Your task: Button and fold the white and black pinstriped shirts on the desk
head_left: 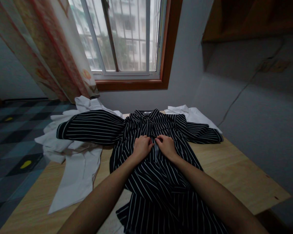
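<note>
A black shirt with white stripes (146,175) lies spread on the wooden table (224,169), its collar toward the window and its sleeves out to both sides. My left hand (143,147) pinches the front edge of the shirt near the middle of the chest. Just across from it, my right hand (166,147) pinches the other front edge, fingertips close to the left ones. Between and below the hands a narrow gap in the front shows. Any button under the fingertips is too small to make out.
White garments (75,175) lie heaped at the table's left, partly under the striped sleeve. Another white garment (192,113) sits at the back right. Behind are a window (127,39), a curtain (53,48) and a cable (236,97) on the wall. A checked bedspread (12,139) spreads at left.
</note>
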`<state>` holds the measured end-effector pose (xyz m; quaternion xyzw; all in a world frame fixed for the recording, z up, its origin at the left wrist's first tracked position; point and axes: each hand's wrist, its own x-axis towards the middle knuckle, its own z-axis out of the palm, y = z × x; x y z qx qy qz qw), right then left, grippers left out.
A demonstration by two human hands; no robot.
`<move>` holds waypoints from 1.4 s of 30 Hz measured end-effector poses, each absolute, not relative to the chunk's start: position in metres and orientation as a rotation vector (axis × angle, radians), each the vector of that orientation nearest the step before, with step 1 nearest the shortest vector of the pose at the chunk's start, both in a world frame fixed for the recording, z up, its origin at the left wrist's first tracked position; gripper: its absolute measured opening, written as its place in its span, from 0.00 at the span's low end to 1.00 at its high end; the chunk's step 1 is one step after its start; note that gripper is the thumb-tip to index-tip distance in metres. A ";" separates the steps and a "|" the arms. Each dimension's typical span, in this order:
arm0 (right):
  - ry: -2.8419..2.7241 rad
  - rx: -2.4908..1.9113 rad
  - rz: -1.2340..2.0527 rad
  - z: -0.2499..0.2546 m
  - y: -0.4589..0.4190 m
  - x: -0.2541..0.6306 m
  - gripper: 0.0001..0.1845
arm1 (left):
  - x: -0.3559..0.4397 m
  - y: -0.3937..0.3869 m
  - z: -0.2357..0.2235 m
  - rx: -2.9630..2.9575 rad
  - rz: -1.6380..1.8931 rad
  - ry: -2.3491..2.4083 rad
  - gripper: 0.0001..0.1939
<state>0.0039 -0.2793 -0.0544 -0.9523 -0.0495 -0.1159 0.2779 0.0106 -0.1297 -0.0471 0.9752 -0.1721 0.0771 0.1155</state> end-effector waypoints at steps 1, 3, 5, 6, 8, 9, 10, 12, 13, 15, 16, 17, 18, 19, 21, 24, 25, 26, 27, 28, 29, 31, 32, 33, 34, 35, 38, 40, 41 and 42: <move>-0.114 -2.506 -0.293 -0.055 -0.280 0.006 0.09 | 0.010 -0.130 -0.047 2.864 0.224 -0.504 0.10; -0.097 -2.440 -0.264 -0.056 -0.281 0.008 0.08 | 0.010 -0.131 -0.046 2.870 0.214 -0.497 0.10; -0.093 -2.405 -0.242 -0.057 -0.281 0.009 0.08 | 0.010 -0.131 -0.044 2.863 0.192 -0.466 0.11; -0.097 -2.393 -0.233 -0.058 -0.281 0.009 0.08 | 0.010 -0.131 -0.044 2.853 0.179 -0.448 0.11; -0.110 -2.370 -0.221 -0.059 -0.281 0.009 0.08 | 0.011 -0.131 -0.044 2.818 0.159 -0.425 0.12; -0.116 -2.359 -0.219 -0.060 -0.280 0.009 0.08 | 0.012 -0.131 -0.044 2.791 0.150 -0.421 0.12; -0.121 -2.348 -0.219 -0.061 -0.281 0.010 0.08 | 0.014 -0.130 -0.045 2.759 0.134 -0.414 0.12; -0.130 -2.328 -0.218 -0.062 -0.281 0.011 0.09 | 0.017 -0.129 -0.047 2.687 0.088 -0.379 0.12; -0.131 -2.318 -0.217 -0.063 -0.281 0.011 0.09 | 0.019 -0.129 -0.048 2.650 0.064 -0.352 0.12; -0.129 -2.298 -0.215 -0.063 -0.282 0.012 0.09 | 0.023 -0.128 -0.049 2.584 0.022 -0.306 0.10; -0.130 -2.287 -0.214 -0.063 -0.282 0.012 0.09 | 0.024 -0.128 -0.050 2.557 0.006 -0.291 0.09; -0.132 -2.275 -0.214 -0.063 -0.282 0.012 0.09 | 0.025 -0.128 -0.050 2.533 -0.007 -0.282 0.09; -0.133 -2.264 -0.215 -0.063 -0.282 0.012 0.09 | 0.025 -0.128 -0.049 2.512 -0.019 -0.270 0.08; -0.135 -2.255 -0.215 -0.063 -0.282 0.011 0.09 | 0.026 -0.128 -0.049 2.494 -0.028 -0.255 0.08; -0.138 -2.239 -0.215 -0.062 -0.281 0.011 0.09 | 0.026 -0.128 -0.048 2.462 -0.039 -0.215 0.09; -0.138 -2.221 -0.216 -0.062 -0.280 0.010 0.08 | 0.026 -0.128 -0.046 2.432 -0.035 -0.177 0.09; -0.139 -2.216 -0.220 -0.061 -0.280 0.009 0.08 | 0.026 -0.128 -0.046 2.432 -0.035 -0.171 0.09; -0.140 -2.213 -0.226 -0.061 -0.280 0.009 0.07 | 0.026 -0.128 -0.046 2.437 -0.036 -0.165 0.10; -0.141 -2.208 -0.233 -0.061 -0.280 0.008 0.07 | 0.026 -0.128 -0.045 2.447 -0.038 -0.159 0.10; -0.143 -2.204 -0.238 -0.061 -0.280 0.008 0.07 | 0.026 -0.128 -0.045 2.459 -0.040 -0.153 0.10; -0.144 -2.198 -0.243 -0.061 -0.280 0.007 0.07 | 0.026 -0.128 -0.045 2.469 -0.041 -0.148 0.10; -0.156 -2.179 -0.245 -0.061 -0.280 0.007 0.07 | 0.025 -0.129 -0.044 2.489 -0.044 -0.140 0.10; -0.165 -2.167 -0.243 -0.062 -0.280 0.008 0.07 | 0.025 -0.129 -0.044 2.496 -0.046 -0.136 0.10; -0.172 -2.153 -0.240 -0.062 -0.280 0.008 0.07 | 0.024 -0.129 -0.043 2.502 -0.053 -0.127 0.10; -0.179 -2.137 -0.236 -0.063 -0.280 0.009 0.07 | 0.024 -0.129 -0.043 2.505 -0.059 -0.114 0.10; -0.183 -2.120 -0.232 -0.064 -0.280 0.009 0.07 | 0.024 -0.130 -0.042 2.505 -0.065 -0.099 0.10; -0.187 -2.066 -0.229 -0.068 -0.281 0.012 0.07 | 0.024 -0.130 -0.042 2.489 -0.073 -0.058 0.09; -0.187 -1.994 -0.206 -0.070 -0.281 0.014 0.07 | 0.025 -0.130 -0.042 2.468 -0.077 -0.048 0.10; -0.173 -1.932 -0.170 -0.071 -0.281 0.015 0.09 | 0.026 -0.130 -0.043 2.454 -0.077 -0.047 0.10; -0.150 -1.851 -0.119 -0.072 -0.281 0.017 0.11 | 0.026 -0.130 -0.044 2.439 -0.075 -0.046 0.10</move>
